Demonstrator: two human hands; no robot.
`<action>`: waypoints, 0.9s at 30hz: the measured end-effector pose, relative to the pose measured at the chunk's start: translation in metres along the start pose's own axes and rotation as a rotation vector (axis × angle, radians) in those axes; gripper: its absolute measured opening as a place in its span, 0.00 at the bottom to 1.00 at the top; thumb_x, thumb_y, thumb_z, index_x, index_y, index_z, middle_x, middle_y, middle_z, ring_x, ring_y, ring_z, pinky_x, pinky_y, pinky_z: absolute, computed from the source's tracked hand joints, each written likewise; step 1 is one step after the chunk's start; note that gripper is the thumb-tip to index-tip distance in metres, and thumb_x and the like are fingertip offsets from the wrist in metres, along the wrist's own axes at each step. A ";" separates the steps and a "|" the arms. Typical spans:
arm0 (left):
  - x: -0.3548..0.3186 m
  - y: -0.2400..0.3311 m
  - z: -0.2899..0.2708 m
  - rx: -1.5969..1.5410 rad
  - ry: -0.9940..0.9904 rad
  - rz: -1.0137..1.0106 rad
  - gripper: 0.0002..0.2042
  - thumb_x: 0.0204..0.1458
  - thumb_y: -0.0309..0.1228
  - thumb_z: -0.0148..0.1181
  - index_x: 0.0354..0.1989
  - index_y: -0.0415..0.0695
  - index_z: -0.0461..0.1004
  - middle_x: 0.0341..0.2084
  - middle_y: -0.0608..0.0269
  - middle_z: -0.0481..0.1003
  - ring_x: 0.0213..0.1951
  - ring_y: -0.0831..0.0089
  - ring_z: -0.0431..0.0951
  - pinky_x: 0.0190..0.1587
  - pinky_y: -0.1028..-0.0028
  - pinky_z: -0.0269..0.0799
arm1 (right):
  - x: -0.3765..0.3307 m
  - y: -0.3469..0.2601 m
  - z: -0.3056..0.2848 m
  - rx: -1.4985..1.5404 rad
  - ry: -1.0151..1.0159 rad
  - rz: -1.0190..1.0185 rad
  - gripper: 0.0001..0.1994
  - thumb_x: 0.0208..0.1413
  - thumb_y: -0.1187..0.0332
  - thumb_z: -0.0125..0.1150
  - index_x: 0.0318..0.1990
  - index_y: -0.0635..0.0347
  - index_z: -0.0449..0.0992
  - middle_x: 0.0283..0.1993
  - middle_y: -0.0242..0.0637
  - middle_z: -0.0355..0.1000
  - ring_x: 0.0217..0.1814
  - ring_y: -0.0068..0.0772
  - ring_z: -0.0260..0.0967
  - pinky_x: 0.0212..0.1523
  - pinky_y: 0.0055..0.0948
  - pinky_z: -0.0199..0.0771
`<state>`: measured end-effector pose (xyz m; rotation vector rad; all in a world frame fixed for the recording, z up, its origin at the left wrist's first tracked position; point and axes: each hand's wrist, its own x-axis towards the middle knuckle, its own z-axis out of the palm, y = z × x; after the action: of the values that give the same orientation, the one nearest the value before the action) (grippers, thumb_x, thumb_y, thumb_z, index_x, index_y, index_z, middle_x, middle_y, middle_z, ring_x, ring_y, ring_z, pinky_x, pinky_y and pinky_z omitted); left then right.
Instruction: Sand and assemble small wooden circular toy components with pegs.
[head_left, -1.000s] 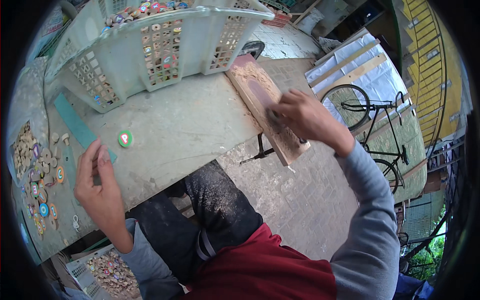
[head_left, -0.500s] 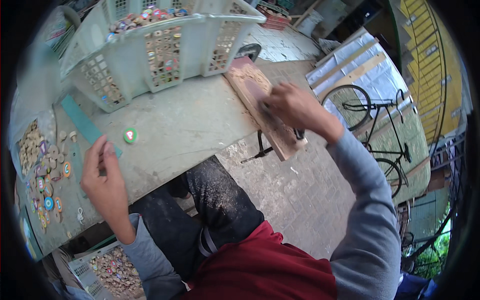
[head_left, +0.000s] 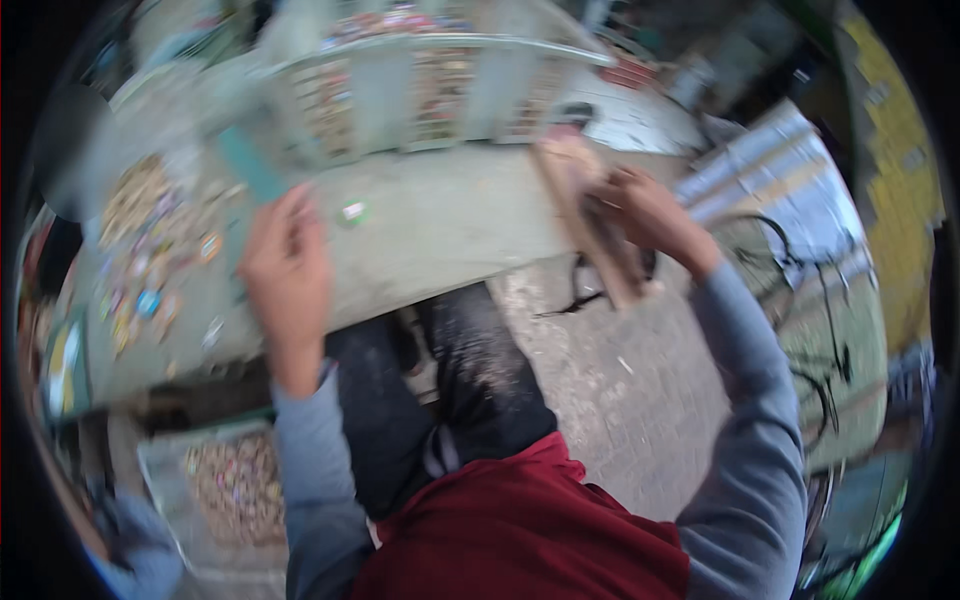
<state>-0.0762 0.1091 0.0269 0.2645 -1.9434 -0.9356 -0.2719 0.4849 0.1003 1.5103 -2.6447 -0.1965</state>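
My left hand (head_left: 290, 265) hovers over the left part of the worktable (head_left: 440, 220), beside a teal strip (head_left: 248, 165). Motion blur smears its fingers, so whether they hold anything cannot be told. A small round disc with a green rim and pale middle (head_left: 354, 212) lies just to the right of that hand. My right hand (head_left: 640, 212) is closed at the right side of a wooden board (head_left: 577, 200), which slopes over the table's right end. Whatever its fingers grip is hidden. Pale dust covers the board's upper part.
A pale slatted crate (head_left: 385, 95) full of small round pieces stands at the back. Loose wooden and painted pieces (head_left: 150, 303) lie on the left. Below, a bin (head_left: 165, 490) holds many more. A bicycle (head_left: 835, 345) is at the right, beyond the paved floor.
The whole view has shifted, with table and crate now farther right in it, and it is blurred. My right hand has moved to the board's right side; my left stays near the teal strip.
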 end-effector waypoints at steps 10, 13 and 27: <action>-0.062 0.077 -0.038 -0.400 -0.123 0.108 0.12 0.56 0.23 0.61 0.48 0.37 0.78 0.34 0.55 0.78 0.31 0.65 0.78 0.36 0.68 0.75 | -0.033 -0.154 -0.065 0.989 0.611 0.226 0.19 0.52 0.69 0.60 0.51 0.71 0.74 0.45 0.39 0.72 0.47 0.27 0.67 0.45 0.27 0.68; -0.090 0.088 -0.053 -0.435 -0.158 0.099 0.19 0.57 0.28 0.65 0.56 0.38 0.75 0.45 0.53 0.78 0.39 0.64 0.79 0.43 0.68 0.76 | 0.002 -0.212 -0.005 1.537 0.549 0.006 0.24 0.51 0.70 0.62 0.56 0.63 0.66 0.39 0.38 0.74 0.40 0.26 0.70 0.41 0.24 0.70; -0.155 0.094 -0.124 -0.034 -0.144 -0.160 0.20 0.46 0.24 0.72 0.50 0.40 0.79 0.44 0.57 0.81 0.49 0.61 0.79 0.49 0.66 0.75 | 0.047 -0.333 0.062 2.864 -0.633 -0.360 0.26 0.61 0.68 0.53 0.66 0.63 0.61 0.55 0.46 0.71 0.57 0.40 0.72 0.57 0.36 0.73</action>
<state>0.1268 0.1931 0.0253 0.3452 -2.0584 -1.1181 -0.0213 0.2809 -0.0118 -0.4077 0.2081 -1.6223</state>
